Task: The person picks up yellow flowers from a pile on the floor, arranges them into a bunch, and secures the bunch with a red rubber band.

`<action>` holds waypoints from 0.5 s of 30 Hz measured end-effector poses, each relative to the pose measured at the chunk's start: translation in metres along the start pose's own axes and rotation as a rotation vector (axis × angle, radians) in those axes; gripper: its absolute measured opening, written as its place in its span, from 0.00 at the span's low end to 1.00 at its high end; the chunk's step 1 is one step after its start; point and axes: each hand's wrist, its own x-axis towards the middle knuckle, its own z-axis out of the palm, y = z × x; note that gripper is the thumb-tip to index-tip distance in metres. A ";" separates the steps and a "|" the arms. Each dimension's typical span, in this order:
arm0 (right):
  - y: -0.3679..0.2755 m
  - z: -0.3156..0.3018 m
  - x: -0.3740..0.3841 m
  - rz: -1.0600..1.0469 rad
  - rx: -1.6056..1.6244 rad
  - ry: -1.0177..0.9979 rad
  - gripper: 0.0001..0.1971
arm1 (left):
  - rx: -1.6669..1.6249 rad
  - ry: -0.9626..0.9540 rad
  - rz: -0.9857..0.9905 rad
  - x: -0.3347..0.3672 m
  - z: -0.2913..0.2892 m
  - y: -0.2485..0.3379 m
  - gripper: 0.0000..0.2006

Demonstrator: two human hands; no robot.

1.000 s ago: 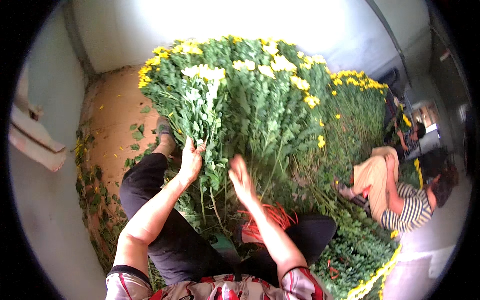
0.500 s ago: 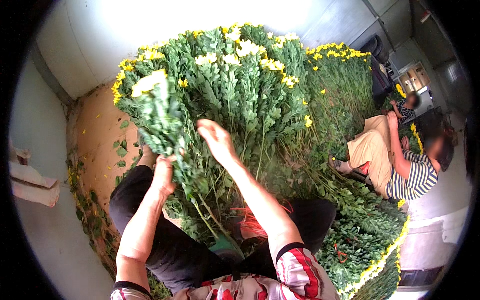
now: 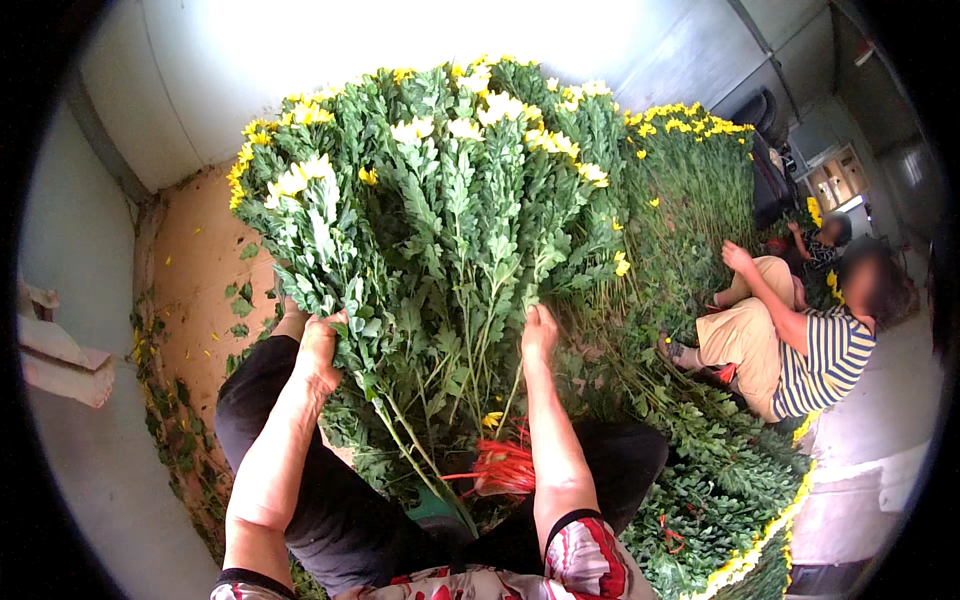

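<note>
My left hand point(image 3: 318, 352) is closed around a small bunch of yellow chrysanthemums point(image 3: 325, 225), flower heads pointing away from me and bare stems slanting down between my knees. Further right, my right hand point(image 3: 540, 332) pinches a leafy chrysanthemum stem point(image 3: 513, 392) at the near side of a large heap. That heap of cut chrysanthemums point(image 3: 450, 190) spreads in front of me, its yellow heads along the far edge. Red plastic ties point(image 3: 503, 465) lie in a loose bundle beside my right forearm.
More flowers are piled at the right point(image 3: 690, 170) and lower right point(image 3: 740, 430). A person in a striped shirt point(image 3: 825, 365) sits at the right, with another person point(image 3: 830, 235) behind. Fallen leaves point(image 3: 240, 300) dot the brown floor at left. Pale walls point(image 3: 230, 80) enclose the space.
My right hand has moved right and down from beside the bunch to a stem of the heap. The bunch in my left hand has lowered slightly. The seated person's arm has shifted.
</note>
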 end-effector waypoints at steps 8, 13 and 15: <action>-0.037 -0.040 -0.066 0.118 0.527 0.121 0.09 | 0.018 0.072 -0.052 0.009 -0.002 -0.005 0.07; -0.035 -0.042 -0.108 -0.064 0.498 0.025 0.09 | 0.129 0.209 0.035 -0.012 0.019 0.007 0.25; -0.059 -0.044 -0.139 -0.192 0.459 -0.075 0.10 | 0.133 0.100 0.014 -0.019 0.021 0.014 0.32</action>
